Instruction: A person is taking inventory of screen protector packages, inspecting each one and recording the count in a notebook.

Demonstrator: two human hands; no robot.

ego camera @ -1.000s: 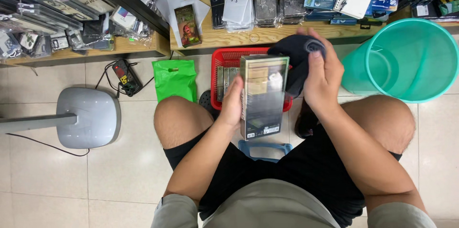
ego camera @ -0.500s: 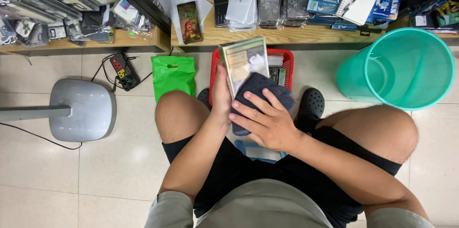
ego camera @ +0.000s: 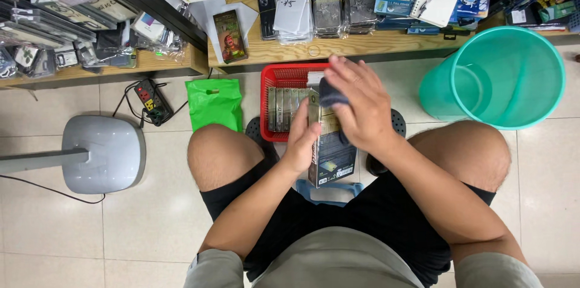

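The left hand [ego camera: 302, 143] grips the packaged phone case [ego camera: 331, 149] upright over the red basket [ego camera: 275, 92]; the right hand [ego camera: 356, 110], fingers closed on a dark cloth [ego camera: 331, 92], has slid upward, apparently wiping the top.

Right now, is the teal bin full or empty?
Empty as far as shows: the bin stands upright and its bare inner wall and bottom are visible, with nothing inside.
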